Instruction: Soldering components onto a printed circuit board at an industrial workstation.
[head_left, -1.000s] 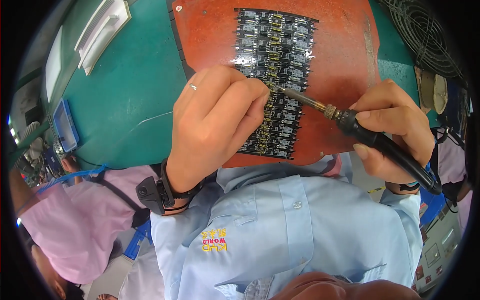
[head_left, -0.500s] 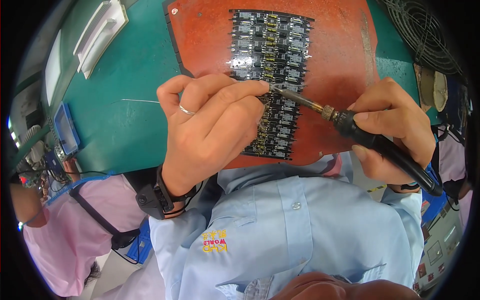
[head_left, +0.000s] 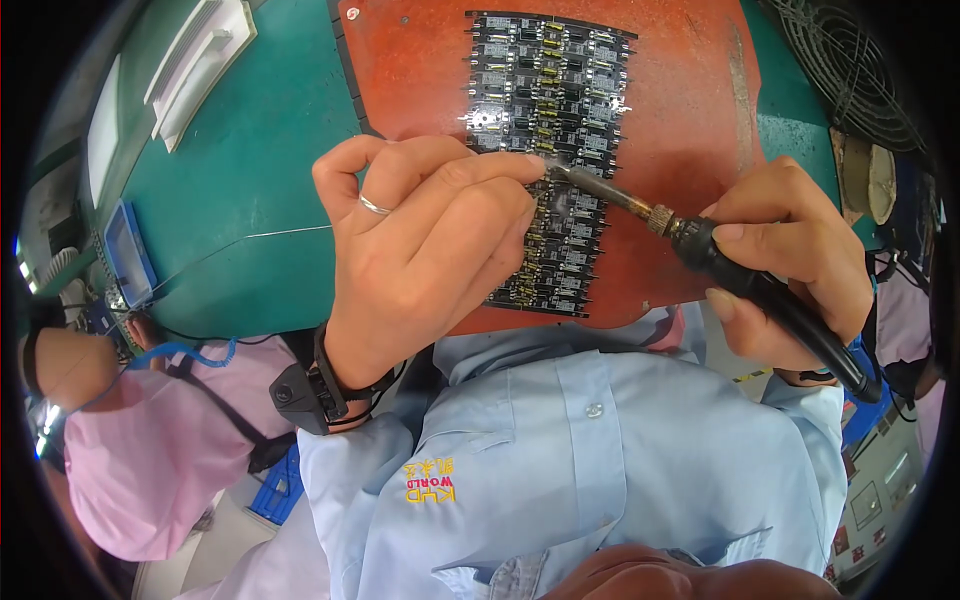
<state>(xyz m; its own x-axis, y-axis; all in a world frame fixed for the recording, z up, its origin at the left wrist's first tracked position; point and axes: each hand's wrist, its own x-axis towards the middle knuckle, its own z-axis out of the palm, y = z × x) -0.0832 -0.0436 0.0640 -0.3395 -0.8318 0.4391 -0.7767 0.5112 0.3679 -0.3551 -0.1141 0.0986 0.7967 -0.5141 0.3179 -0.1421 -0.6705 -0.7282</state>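
Note:
A black circuit board panel (head_left: 570, 240) with rows of small parts lies on a red mat (head_left: 670, 130). Over its left side is my left hand (head_left: 430, 230), closed in a pinch, with a ring on one finger. A thin solder wire (head_left: 290, 232) runs from the left into this hand. My right hand (head_left: 800, 260) grips the black handle of a soldering iron (head_left: 740, 275). The iron's tip reaches the middle of the panel, close beside my left fingertips. A little smoke hangs near the tip. My left hand hides part of the panel.
Green table surface (head_left: 230, 200) surrounds the mat. A blue tray (head_left: 130, 255) and white slatted pieces (head_left: 200, 65) stand at the left. A round wire fan guard (head_left: 840, 70) and a tape roll (head_left: 880, 180) are at the right. A person in pink (head_left: 170, 440) sits at lower left.
The panel has shifted slightly up and right in view. Both hands stay near the same row. More of the solder wire shows, and the person at left has moved an arm.

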